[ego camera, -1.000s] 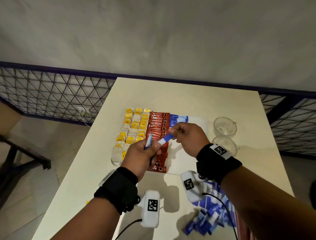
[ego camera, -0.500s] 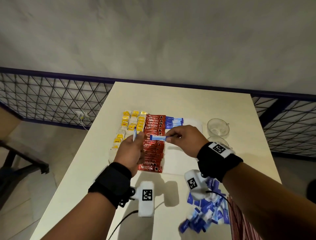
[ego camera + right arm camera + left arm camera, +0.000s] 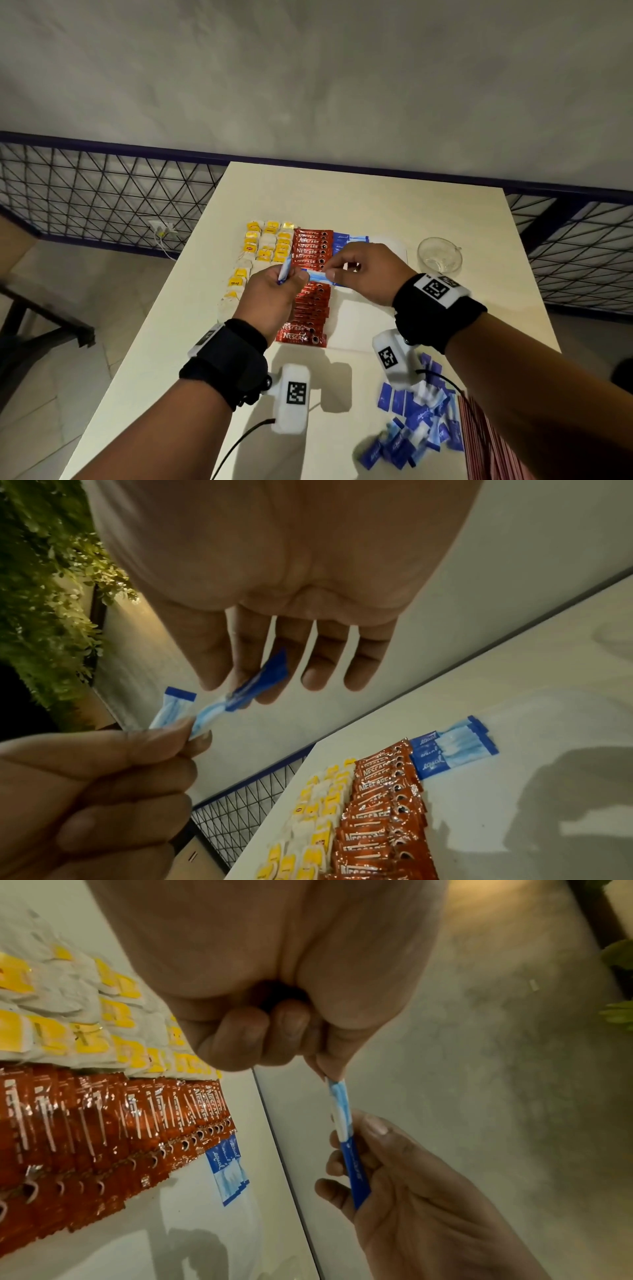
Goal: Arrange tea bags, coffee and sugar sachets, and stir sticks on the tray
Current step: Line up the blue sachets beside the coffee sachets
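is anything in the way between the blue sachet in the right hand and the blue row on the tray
Nothing visible blocks it. The right hand pinches the blue sachet above the coffee sachets; the blue row lies uncovered beyond, with bare tray beside it.

tea bags (image 3: 255,253) left of coffee sachets (image 3: 310,301), tray (image 3: 363,318)
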